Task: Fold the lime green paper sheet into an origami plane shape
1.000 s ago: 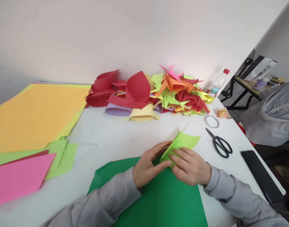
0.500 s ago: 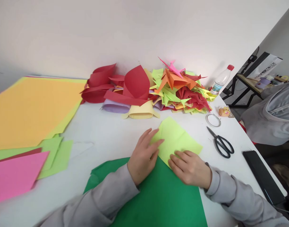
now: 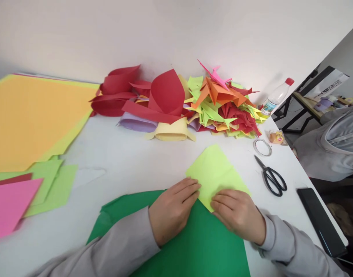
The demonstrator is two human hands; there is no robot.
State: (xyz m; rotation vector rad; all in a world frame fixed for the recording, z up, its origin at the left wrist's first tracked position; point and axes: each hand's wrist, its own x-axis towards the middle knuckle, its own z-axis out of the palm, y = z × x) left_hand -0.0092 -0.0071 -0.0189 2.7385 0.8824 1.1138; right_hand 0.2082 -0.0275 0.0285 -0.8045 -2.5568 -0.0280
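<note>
A lime-green square of paper (image 3: 218, 169) lies on the white table with one corner pointing away from me, faint creases across it. My left hand (image 3: 173, 209) has its fingers closed together at the left part of the paper's near edge. Along the same edge, farther right, the curled fingers of my right hand (image 3: 240, 215) press and grip the paper; the thumb is mostly hidden. Under both hands spreads a large dark green sheet (image 3: 205, 246), partly covered by my left forearm.
Coloured sheets (image 3: 44, 115) are stacked at the left, with a pink sheet (image 3: 15, 207) in front. Folded red paper shapes (image 3: 167, 94) and a pile of origami (image 3: 222, 104) line the wall. Scissors (image 3: 271, 179), a tape roll (image 3: 262, 147), a bottle (image 3: 276, 98) and a black phone-like slab (image 3: 322, 221) are at right.
My left hand has slid down from the lime paper's upper left side to its near edge, its fingers closing. My right hand has stayed at that edge. The view has shifted slightly.
</note>
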